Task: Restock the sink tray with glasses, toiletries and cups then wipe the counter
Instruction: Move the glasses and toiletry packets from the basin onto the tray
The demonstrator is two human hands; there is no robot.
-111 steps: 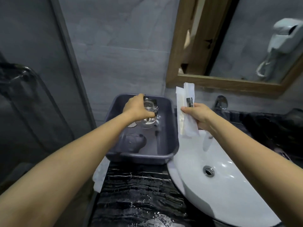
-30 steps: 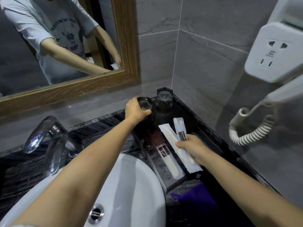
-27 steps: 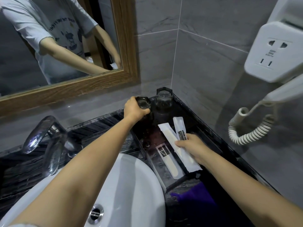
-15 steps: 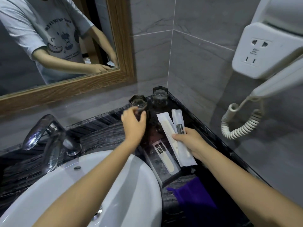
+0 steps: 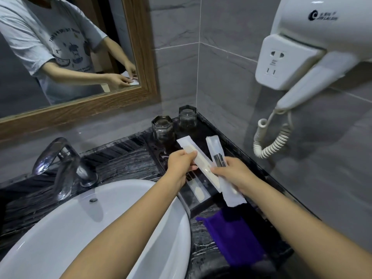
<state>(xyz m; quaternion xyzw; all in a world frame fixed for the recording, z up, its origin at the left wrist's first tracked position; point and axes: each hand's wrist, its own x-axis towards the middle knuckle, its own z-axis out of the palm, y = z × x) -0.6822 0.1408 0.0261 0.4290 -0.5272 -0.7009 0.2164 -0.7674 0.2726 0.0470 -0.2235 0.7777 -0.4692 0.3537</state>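
A black tray (image 5: 229, 135) lies on the dark marble counter (image 5: 120, 162) in the right corner. Two upturned glasses stand at its far end, one on the left (image 5: 163, 128) and one on the right (image 5: 187, 116). My left hand (image 5: 181, 164) pinches a white comb packet (image 5: 198, 158) above the tray. My right hand (image 5: 231, 174) holds a white toothbrush packet (image 5: 216, 152) and touches the comb packet's near end. A third flat packet (image 5: 198, 190) lies in the tray under my hands.
A white basin (image 5: 84, 222) fills the lower left, with a chrome tap (image 5: 60, 164) behind it. A purple cloth (image 5: 231, 238) lies on the counter in front of the tray. A wall hair dryer (image 5: 302, 57) with a coiled cord hangs at right. A wood-framed mirror (image 5: 141, 57) is at back.
My left hand let go of the left glass, which now stands in the tray, and came back to grip the comb packet. Both packets are lifted off the tray.
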